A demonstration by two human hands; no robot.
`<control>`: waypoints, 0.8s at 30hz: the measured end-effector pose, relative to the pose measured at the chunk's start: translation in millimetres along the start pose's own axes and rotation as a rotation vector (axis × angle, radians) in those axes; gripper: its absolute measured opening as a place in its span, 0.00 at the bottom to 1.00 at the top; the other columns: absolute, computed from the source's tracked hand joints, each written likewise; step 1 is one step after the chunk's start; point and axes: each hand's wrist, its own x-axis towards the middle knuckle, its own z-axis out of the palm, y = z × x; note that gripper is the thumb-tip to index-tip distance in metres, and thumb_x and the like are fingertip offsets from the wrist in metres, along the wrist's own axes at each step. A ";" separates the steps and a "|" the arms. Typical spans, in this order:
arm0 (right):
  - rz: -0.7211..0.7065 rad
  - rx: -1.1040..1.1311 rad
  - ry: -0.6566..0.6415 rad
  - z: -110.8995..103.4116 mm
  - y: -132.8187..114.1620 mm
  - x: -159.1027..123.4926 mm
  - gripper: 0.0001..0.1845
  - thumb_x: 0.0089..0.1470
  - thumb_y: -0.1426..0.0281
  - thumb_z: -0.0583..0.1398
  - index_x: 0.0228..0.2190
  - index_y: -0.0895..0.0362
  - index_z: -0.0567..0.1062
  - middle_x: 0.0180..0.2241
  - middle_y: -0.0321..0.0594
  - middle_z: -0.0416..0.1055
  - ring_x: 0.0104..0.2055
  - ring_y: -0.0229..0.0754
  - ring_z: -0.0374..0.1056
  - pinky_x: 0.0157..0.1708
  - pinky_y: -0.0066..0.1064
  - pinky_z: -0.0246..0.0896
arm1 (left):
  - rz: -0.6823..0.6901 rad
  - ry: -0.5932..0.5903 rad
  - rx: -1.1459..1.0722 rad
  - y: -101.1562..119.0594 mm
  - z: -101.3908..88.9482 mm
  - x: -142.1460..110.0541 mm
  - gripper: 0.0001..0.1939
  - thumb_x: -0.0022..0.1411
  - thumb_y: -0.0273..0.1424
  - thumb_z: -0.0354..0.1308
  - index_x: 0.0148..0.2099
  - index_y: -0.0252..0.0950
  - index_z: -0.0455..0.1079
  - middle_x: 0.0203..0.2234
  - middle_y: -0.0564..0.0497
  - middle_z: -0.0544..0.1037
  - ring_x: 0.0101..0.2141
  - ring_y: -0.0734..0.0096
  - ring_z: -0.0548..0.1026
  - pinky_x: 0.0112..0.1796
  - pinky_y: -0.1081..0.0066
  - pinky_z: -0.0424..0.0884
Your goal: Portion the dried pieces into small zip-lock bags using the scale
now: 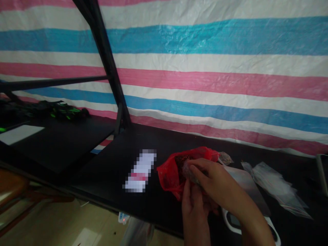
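A red plastic bag (169, 171) with dark contents lies open on the black table (112, 171). My right hand (217, 184) reaches over its mouth with the fingers pinched on a small clear packet (191, 172) of dark bits. My left hand (194, 205) is just below it, fingers closed around the same packet and the bag's edge. Both hands sit at the table's near edge.
A pile of clear plastic bags (276, 184) lies to the right, with a white scale (238, 223) partly under my right arm. A blurred white label (140, 171) lies left of the red bag. A black frame post (107, 65) rises at the left; black and green gloves (61, 111) beyond.
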 end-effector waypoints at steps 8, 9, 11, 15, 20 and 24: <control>-0.060 -0.069 0.060 9.2 -3.5 3.6 0.15 0.68 0.65 0.58 0.43 0.48 0.86 0.44 0.41 0.86 0.47 0.50 0.82 0.44 0.36 0.73 | -0.059 -0.023 -0.083 9.7 -3.5 5.6 0.42 0.57 0.36 0.75 0.71 0.40 0.64 0.48 0.40 0.85 0.39 0.61 0.86 0.33 0.71 0.76; -0.065 -0.059 0.050 9.2 -2.8 3.8 0.16 0.68 0.65 0.57 0.42 0.49 0.87 0.42 0.41 0.86 0.45 0.49 0.82 0.41 0.35 0.73 | -0.062 -0.034 -0.076 11.0 -3.9 6.5 0.44 0.55 0.37 0.76 0.70 0.40 0.64 0.46 0.41 0.86 0.37 0.63 0.86 0.32 0.72 0.75; -0.082 -0.008 0.055 8.3 -0.1 2.9 0.16 0.68 0.65 0.57 0.40 0.49 0.87 0.38 0.40 0.85 0.40 0.48 0.82 0.34 0.33 0.72 | -0.057 -0.053 -0.055 12.3 -5.0 8.5 0.49 0.51 0.40 0.79 0.70 0.37 0.63 0.39 0.44 0.86 0.29 0.67 0.83 0.27 0.73 0.72; -0.048 0.136 0.073 5.0 7.1 -1.4 0.14 0.66 0.63 0.60 0.43 0.48 0.87 0.37 0.38 0.85 0.30 0.45 0.80 0.25 0.31 0.70 | -0.029 -0.059 0.014 13.1 -5.1 12.2 0.58 0.44 0.48 0.81 0.70 0.35 0.59 0.29 0.52 0.83 0.22 0.72 0.76 0.24 0.74 0.68; 0.077 0.248 -0.029 -4.9 11.7 -3.8 0.15 0.66 0.61 0.59 0.46 0.51 0.83 0.37 0.39 0.84 0.25 0.42 0.77 0.20 0.29 0.69 | 0.058 -0.116 0.231 17.2 -4.2 11.5 0.56 0.48 0.55 0.76 0.70 0.33 0.59 0.27 0.52 0.81 0.19 0.76 0.71 0.21 0.76 0.64; 0.018 0.367 0.157 -17.7 13.0 -2.6 0.13 0.60 0.57 0.64 0.39 0.54 0.79 0.34 0.39 0.82 0.30 0.43 0.77 0.23 0.28 0.70 | 0.229 -0.152 0.451 15.7 -11.4 7.3 0.41 0.62 0.49 0.69 0.71 0.40 0.62 0.43 0.44 0.84 0.23 0.76 0.73 0.24 0.74 0.69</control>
